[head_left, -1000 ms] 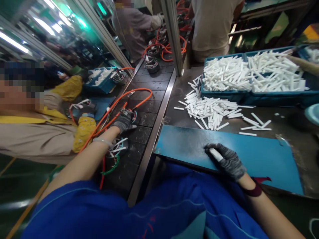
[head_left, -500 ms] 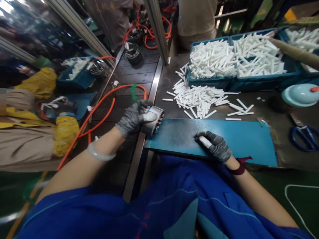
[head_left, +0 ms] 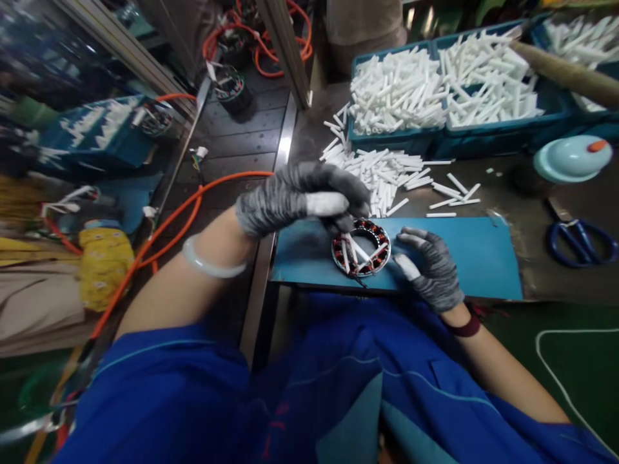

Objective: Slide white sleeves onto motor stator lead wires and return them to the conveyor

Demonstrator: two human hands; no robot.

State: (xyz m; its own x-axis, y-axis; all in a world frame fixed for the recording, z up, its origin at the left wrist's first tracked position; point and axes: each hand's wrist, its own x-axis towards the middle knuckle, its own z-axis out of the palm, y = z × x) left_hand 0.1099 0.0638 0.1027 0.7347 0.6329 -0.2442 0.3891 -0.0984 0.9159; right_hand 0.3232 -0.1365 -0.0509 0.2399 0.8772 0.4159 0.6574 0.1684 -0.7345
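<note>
A ring-shaped motor stator (head_left: 383, 263) with reddish copper windings lies on the blue mat (head_left: 474, 258). Several white sleeves (head_left: 358, 250) and some dark leads lie across its opening. My left hand (head_left: 309, 196), in a grey striped glove with a white-covered thumb, hovers over the stator's upper left edge. Its fingers are loosely bent and apart from the thumb, with no held object visible; whether a lower fingertip touches the rim is unclear. To the right of the stator is my right hand (head_left: 428, 267), gloved alike, fingers and thumb spread, holding nothing.
Loose white tubes (head_left: 387, 174) lie behind the mat, before blue bins (head_left: 396, 143) full of more tubes. At right are a light-blue lidded cup (head_left: 570, 161) and scissors (head_left: 580, 241). An orange hose (head_left: 193, 200) crosses the slatted line at left, near another person's yellow sleeve (head_left: 104, 264).
The stator went from my left hand beside the mat onto the mat, turned with its ring facing up. My left hand moved right, and my right hand's fingers spread beside it.
</note>
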